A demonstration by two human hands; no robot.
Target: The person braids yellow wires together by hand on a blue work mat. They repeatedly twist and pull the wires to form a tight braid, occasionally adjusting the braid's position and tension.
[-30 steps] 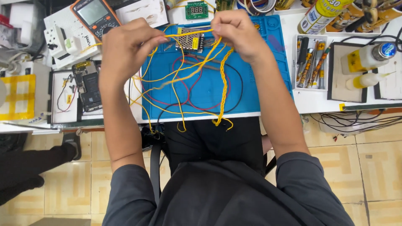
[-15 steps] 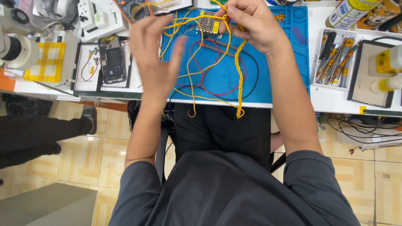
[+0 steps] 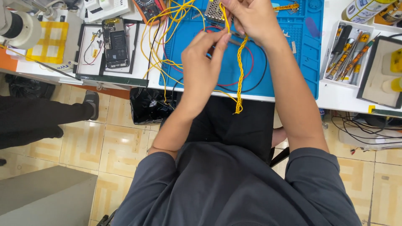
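Head view: a seated person works over a white bench, both hands raised above a blue mat (image 3: 289, 62).
Right hand: right hand (image 3: 253, 19) near the mat's far edge, fingers pinched shut on the top of a yellow braid (image 3: 240, 71).
Left hand: left hand (image 3: 203, 62) just left of the braid, thumb and forefinger closed toward a thin yellow strand by the braid's top; whether the tips truly clamp it I cannot tell.
Braid: twisted yellow wires hanging straight down from the right hand, across the mat and past the bench's near edge, with the loose end over the person's lap.
Loose wires: loose wires (image 3: 167, 46), yellow, looping over the mat's left edge, with red and black leads (image 3: 255, 71) curving on the mat behind the braid.
Around: a screwdriver tray (image 3: 347, 54) toward the right edge, an opened phone (image 3: 115, 44) on a frame toward the left edge, a perforated metal box (image 3: 214, 10) at the far edge.
Doing it well: as I judge it, hold the top pinch steady, keep even tension on each strand, and lay twists tight against the last one so the braid stays uniform and clear of the loose loops.
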